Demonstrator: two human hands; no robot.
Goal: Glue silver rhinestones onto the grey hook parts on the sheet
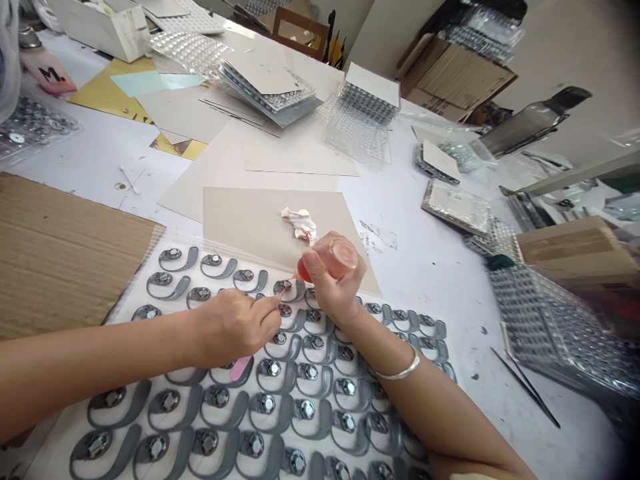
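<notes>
My left hand [237, 323] is closed on a slim pink stick. The stick's flat, rounded end [241, 368] shows below the palm, and its thin tip [283, 292] points at one of the grey curved pieces [289, 289] in the upper rows. In my right hand [335, 280] is a small squeeze bottle [340, 257] with reddish contents, tilted with its base towards me. Its nozzle points down-left, close to the stick's tip; whether they touch I cannot tell. Under both hands lies a white sheet [55, 443] with rows of grey pieces, each carrying a round metallic part.
A crumpled tissue [301, 223] with reddish stains lies on a grey card [240, 210] beyond the sheet. Corrugated cardboard [65, 253] is at left. Black tweezers [527, 387] lie at right, near stacked clear trays [565, 327]. A bottle marked M [50, 70] stands upper left.
</notes>
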